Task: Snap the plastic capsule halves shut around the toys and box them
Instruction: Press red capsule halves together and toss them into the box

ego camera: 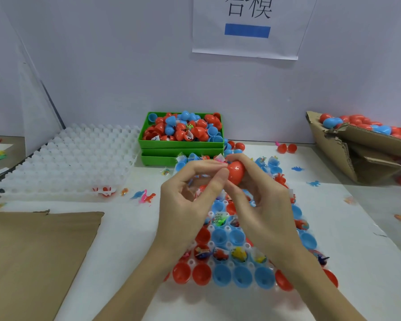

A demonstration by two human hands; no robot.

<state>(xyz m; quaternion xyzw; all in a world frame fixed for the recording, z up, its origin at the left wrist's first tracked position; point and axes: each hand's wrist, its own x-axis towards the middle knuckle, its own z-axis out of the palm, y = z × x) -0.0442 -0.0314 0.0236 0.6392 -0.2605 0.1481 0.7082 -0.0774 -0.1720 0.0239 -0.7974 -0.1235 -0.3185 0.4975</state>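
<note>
A red capsule (236,171) is held above the table between both hands. My right hand (262,200) grips it from the right and below, fingers curled round it. My left hand (190,200) pinches its left end with thumb and fingertips. Under the hands lies a clear tray (229,293) holding several red and blue capsule halves (221,275), some with small toys (239,253) inside. A cardboard box (357,154) at the far right holds several closed red and blue capsules (357,122).
A green bin (181,144) of loose capsule halves stands at the back centre. An empty white tray (67,158) lies at the left, a flat cardboard sheet (37,256) at the front left. Small plastic dinosaurs (146,196) lie scattered on the table.
</note>
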